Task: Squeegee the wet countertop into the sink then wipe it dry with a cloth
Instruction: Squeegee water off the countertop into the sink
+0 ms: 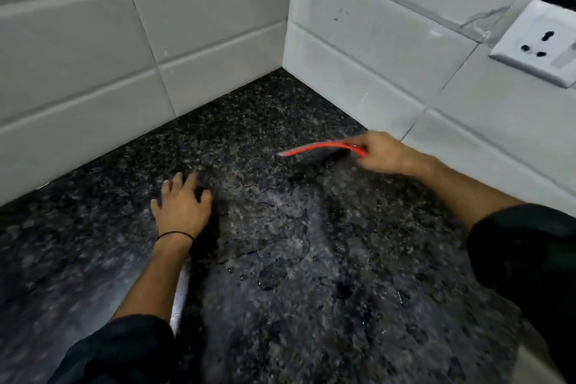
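A dark speckled granite counter (pixel 93 259) fills the view and runs into a corner at about 12 o'clock, where two walls of white tiles (pixel 78 56) meet. The left hand (pixel 182 207) lies palm down on the counter a little to 9 o'clock of centre. Its fingers are spread and straight, pointing towards 12 o'clock, and its grip is released and holds nothing. A thin black band (pixel 174 235) circles that wrist.

The right hand (pixel 381 151) reaches in from 3 o'clock, fingers curled, its grip clenched on one end of the red squeegee (pixel 314 151). The squeegee stretches from that hand towards 9 o'clock, close to the foot of the right-hand wall and just short of the corner. Its red back edge is uppermost and a dark blade hangs beneath it, down at the stone, though blur hides whether the blade touches.

Water (pixel 280 246) lies in a patchy, shining film over the middle of the counter, between the two hands and on towards 5 o'clock, with loose beads near its 6 o'clock edge. Both forearms come out of dark sleeves (pixel 530 252) at 7 and 4 o'clock. On the right-hand wall at 2 o'clock sits a white socket plate (pixel 539 44) with three dark pin holes. Any lettering on it is too blurred to read.
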`<state>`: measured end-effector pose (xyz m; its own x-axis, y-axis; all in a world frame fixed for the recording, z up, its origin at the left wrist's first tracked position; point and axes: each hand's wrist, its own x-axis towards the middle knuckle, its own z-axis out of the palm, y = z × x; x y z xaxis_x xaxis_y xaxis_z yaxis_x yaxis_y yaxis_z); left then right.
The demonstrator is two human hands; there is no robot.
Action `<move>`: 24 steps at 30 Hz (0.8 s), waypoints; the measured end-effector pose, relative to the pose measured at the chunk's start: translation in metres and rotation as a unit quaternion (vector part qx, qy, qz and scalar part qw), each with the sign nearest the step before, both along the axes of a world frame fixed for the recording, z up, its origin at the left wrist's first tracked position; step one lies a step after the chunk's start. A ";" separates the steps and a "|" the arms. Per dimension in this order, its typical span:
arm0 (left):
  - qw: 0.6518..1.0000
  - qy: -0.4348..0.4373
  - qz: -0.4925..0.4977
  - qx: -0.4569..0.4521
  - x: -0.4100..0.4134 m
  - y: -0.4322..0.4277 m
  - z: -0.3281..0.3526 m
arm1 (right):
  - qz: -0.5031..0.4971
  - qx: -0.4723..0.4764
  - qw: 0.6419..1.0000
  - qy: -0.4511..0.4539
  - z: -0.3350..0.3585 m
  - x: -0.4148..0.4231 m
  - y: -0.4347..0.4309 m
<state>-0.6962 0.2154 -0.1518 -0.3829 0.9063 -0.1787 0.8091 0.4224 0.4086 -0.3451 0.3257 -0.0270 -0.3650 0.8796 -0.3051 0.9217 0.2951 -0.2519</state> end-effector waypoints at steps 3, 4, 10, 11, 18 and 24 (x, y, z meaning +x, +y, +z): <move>0.992 -0.014 -0.001 -0.122 -0.024 -0.009 -0.008 | 0.076 0.006 0.996 0.035 -0.029 -0.084 0.039; 0.989 -0.017 -0.003 -0.144 -0.029 -0.009 -0.011 | 0.075 0.010 0.997 0.032 -0.036 -0.112 0.046; 0.984 -0.024 -0.011 -0.178 -0.039 -0.002 -0.014 | 0.140 0.092 0.985 -0.029 -0.055 -0.247 0.064; 0.984 -0.023 -0.011 -0.177 -0.039 -0.002 -0.015 | 0.150 0.103 0.982 -0.042 -0.059 -0.258 0.066; 0.988 -0.022 -0.002 -0.154 -0.041 -0.001 -0.019 | 0.131 0.050 0.987 -0.073 -0.054 -0.257 0.075; 0.995 -0.022 0.027 -0.093 -0.034 -0.008 -0.013 | 0.140 -0.005 0.984 -0.114 -0.033 -0.152 0.029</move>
<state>-0.7300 0.2075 -0.1653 -0.4189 0.8341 -0.3590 0.7656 0.5370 0.3542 -0.4974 0.3552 -0.0601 -0.5141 0.7506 -0.4151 0.8372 0.5444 -0.0523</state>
